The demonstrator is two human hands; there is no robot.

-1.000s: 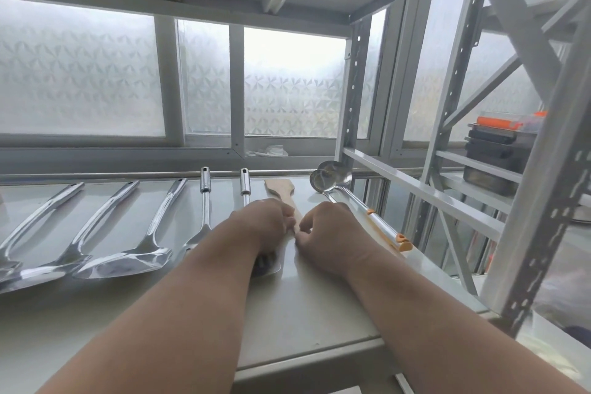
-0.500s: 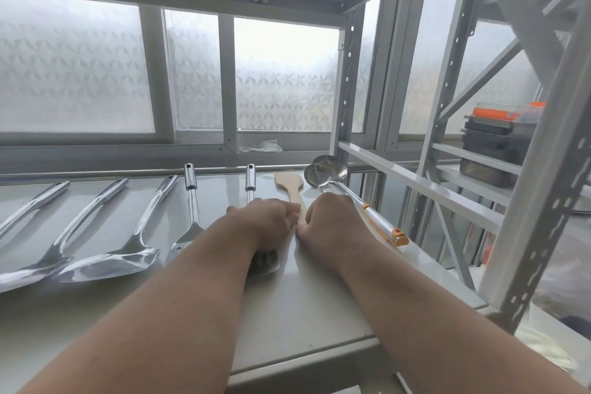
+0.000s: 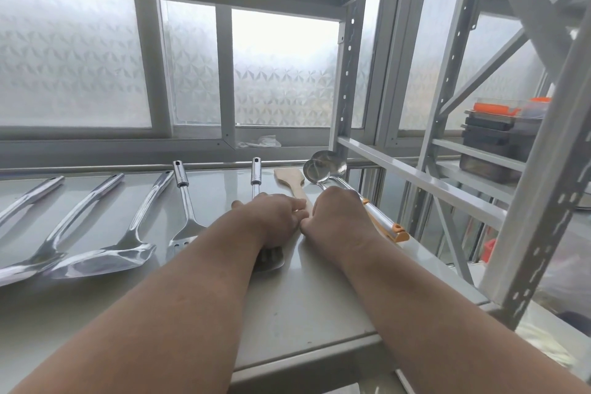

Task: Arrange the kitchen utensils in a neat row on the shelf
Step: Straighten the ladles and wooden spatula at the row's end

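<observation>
On the grey shelf several steel utensils lie side by side, among them a steel spatula and a slotted turner. My left hand rests palm down over another steel turner, whose head shows below my wrist. Just right of it lies a wooden spatula. Its handle runs under both hands, and my left fingertips pinch it. My right hand is curled against my left hand, over the same handle. Two steel ladles with orange-tipped handles lie at the far right.
Frosted windows stand behind the shelf. A perforated upright post marks the shelf's back right corner, and another post stands at the front right. Stacked dark trays with orange lids sit on the neighbouring rack. An upper shelf hangs overhead.
The steel turner under my left hand has swung its handle right, away from the slotted turner and towards the wooden spatula. Both hands stay together at the wooden handle.
</observation>
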